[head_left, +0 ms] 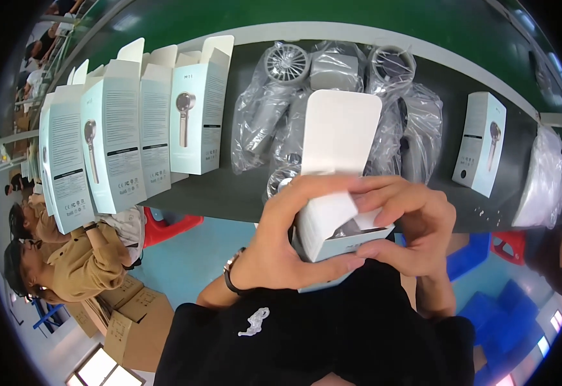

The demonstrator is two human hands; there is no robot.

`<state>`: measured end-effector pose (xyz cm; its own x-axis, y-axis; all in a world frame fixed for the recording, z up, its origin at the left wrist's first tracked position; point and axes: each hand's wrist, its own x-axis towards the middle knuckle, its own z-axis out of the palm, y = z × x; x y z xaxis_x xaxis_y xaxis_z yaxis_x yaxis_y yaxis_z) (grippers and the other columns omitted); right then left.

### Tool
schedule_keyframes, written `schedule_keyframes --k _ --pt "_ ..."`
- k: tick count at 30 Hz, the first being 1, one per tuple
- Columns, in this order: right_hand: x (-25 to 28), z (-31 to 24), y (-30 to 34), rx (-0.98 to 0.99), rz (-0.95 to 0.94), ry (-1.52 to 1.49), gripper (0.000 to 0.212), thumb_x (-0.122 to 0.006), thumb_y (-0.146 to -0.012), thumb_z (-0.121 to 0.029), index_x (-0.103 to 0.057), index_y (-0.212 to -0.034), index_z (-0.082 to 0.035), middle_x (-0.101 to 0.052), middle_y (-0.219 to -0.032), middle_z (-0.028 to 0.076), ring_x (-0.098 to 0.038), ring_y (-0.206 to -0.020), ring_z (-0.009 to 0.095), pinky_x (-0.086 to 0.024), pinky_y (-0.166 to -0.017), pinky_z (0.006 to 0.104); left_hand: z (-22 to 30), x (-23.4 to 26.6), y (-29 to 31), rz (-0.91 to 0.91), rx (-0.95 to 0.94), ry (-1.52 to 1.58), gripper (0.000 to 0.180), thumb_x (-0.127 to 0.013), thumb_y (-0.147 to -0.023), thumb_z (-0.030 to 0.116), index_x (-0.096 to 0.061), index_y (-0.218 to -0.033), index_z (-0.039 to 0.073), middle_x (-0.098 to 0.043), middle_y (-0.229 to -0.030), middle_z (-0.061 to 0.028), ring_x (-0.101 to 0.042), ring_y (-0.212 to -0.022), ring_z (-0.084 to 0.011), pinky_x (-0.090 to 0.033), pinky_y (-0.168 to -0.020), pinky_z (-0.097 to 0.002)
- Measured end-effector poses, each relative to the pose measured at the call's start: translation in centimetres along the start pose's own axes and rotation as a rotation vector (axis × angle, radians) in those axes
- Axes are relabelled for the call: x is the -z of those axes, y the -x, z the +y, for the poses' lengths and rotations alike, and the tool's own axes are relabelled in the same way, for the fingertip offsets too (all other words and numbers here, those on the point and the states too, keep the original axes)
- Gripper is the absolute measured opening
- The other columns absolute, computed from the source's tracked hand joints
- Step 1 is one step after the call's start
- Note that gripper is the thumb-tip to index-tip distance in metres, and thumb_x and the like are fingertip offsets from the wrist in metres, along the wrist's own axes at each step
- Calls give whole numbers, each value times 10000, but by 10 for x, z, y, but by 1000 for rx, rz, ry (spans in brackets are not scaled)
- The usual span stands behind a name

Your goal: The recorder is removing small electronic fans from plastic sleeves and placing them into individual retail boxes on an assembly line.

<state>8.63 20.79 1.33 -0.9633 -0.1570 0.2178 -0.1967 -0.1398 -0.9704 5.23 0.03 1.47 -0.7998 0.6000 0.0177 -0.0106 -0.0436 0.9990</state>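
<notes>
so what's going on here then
A person holds a small pale box with its top open, the left hand around one side and the right hand at the opening. Beyond it on the dark table lie fans in clear plastic. Several open-topped boxes stand to the left, and one more box sits to the right, near some clear plastic bags.

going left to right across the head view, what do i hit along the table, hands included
Open-flapped light-blue boxes → left hand → open held box between the hands → right hand → single light-blue box → clear plastic bags.
</notes>
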Motion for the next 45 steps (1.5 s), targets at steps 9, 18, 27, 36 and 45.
schedule_keyframes --k 9,18,27,36,45 --pt "-2 -3 -23 -173 326 -511 1032 -812 -722 -443 -241 -1461 -4 -547 -1239 162 -521 -1178 228 -426 -979 345 0 -1 -35 -242 110 246 490 -818 -711 20 -584 -1142 34 -613 -1095 -81 -605 -992 -161 -479 -846 -292" --pt "-5 -1 -14 -248 135 -307 233 -626 -906 -147 -582 -1073 9 -546 -1206 157 -568 -1050 192 -466 -879 318 -10 -29 -7 72 221 482 771 -780 -791 64 -304 -1398 80 -522 -1216 -78 -518 -1132 -158 -452 -942 -326" --pt "0 -3 -17 -321 123 -265 357 -551 -934 -343 -532 -1009 6 -600 -1065 198 -611 -1034 255 -480 -905 361 -26 -20 -11 -53 -184 -55 571 -840 -693 88 -580 -1202 76 -338 -1387 -188 -436 -1279 -298 -494 -935 -383" --pt "8 -3 -11 -156 24 -343 158 -588 -920 -121 -601 -1010 8 -605 -1137 138 -581 -1032 155 -472 -888 299 -16 -27 -22 231 -119 432 830 -828 -689 -5 -261 -1285 100 -310 -1355 -228 -483 -1223 -360 -633 -738 -388" --pt "-20 -15 -6 -266 244 -12 186 -552 -923 -43 -564 -1093 30 -625 -1094 144 -600 -1056 198 -455 -929 307 -23 -17 -8 114 -76 272 801 -830 -672 -21 -376 -1330 27 -365 -1400 -184 -532 -1182 -282 -618 -762 -340"
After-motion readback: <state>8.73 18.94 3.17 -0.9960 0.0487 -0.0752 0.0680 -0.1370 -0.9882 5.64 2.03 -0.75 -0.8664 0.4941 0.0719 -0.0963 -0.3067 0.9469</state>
